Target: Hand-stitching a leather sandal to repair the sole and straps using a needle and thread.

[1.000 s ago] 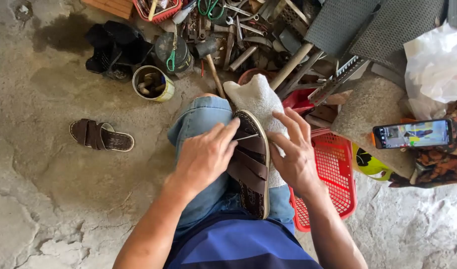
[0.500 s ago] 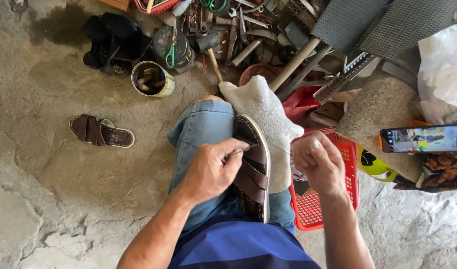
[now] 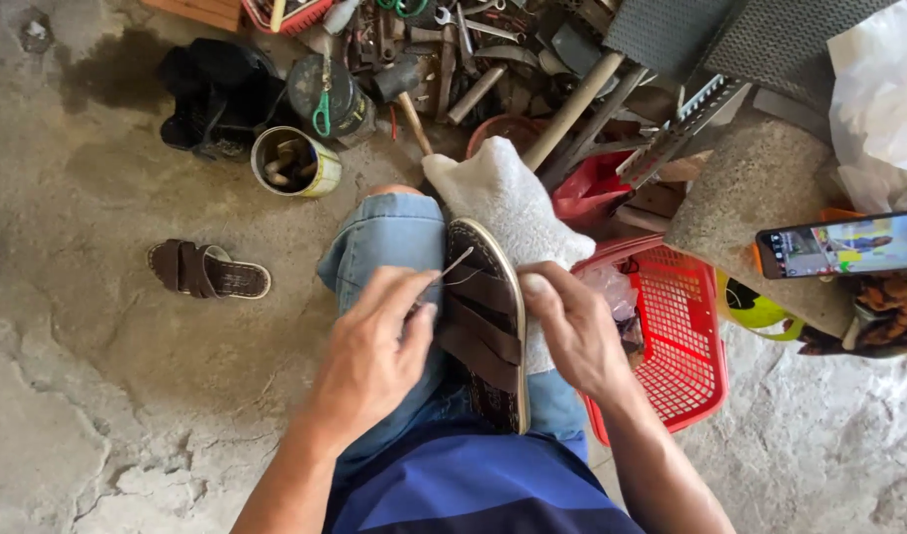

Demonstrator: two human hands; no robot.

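Brown sandal [image 3: 488, 331] held on edge across the seated person's lap, sole side toward the right, resting against a white cloth [image 3: 508, 203] over the knees.

Far left on the concrete floor: matching brown sandal [image 3: 208, 272], lying flat, well apart from the lap. Above it, an open tin can [image 3: 295, 161] beside a dark bundle. Left hand [image 3: 374, 351]: thumb and forefinger pressed together, pinching a thin pale thread [image 3: 456, 265] that runs up off the sandal's left edge; other fingers curled loosely. Right hand [image 3: 572, 326]: fingers curled around the sandal's right edge, thumb on the rim, steadying it. Just right of the lap, a red plastic basket [image 3: 671, 346] on the floor. Behind, a heap of hand tools. Far right: phone [image 3: 844, 244], screen lit, propped on a stone block.
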